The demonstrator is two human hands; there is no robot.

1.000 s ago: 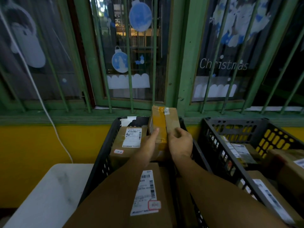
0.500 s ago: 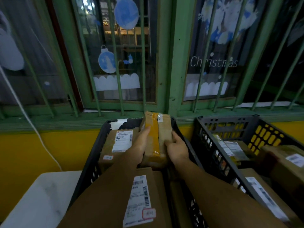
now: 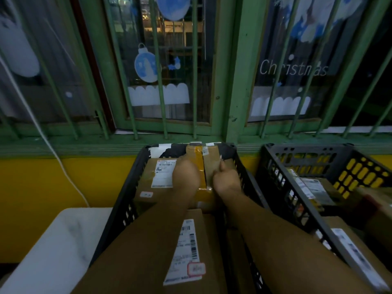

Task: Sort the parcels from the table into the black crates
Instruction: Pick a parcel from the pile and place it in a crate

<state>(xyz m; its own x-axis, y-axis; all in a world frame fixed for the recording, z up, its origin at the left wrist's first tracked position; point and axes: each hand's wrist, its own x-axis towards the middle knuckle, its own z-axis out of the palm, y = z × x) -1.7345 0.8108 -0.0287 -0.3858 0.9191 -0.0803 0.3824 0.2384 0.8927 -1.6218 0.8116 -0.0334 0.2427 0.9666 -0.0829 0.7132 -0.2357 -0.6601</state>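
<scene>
Green barred window (image 3: 169, 81) with blue and white Christmas decals above a yellow wall band; white cable (image 3: 53, 149) hanging at left; pale table corner (image 3: 53, 251) at lower left

Black crates, count two: left crate (image 3: 118, 211) at centre; right crate (image 3: 282, 187) beside it at right, both holding cardboard parcels

Left crate contents, left to right: labelled parcel (image 3: 152, 183) lying flat at far left; large labelled parcel (image 3: 191, 251) nearest the camera, largely under the left forearm; taped parcel (image 3: 210, 164) at the far end

Taped parcel: brown box with one yellow tape strip along its long axis; long axis runs away from the camera toward the window, far end against the crate's back wall. Half a second ago it stood higher and more upright above the rim; now lowered into the crate and laid flatter

Left hand (image 3: 186, 177): rests on the taped parcel's left side, back of hand to camera; finger position cannot be told

Right hand (image 3: 226, 180): fingers curled on the parcel's right side, thumb raised along it

Right crate contents: at least three labelled parcels, exact count unclear in the dim light
</scene>
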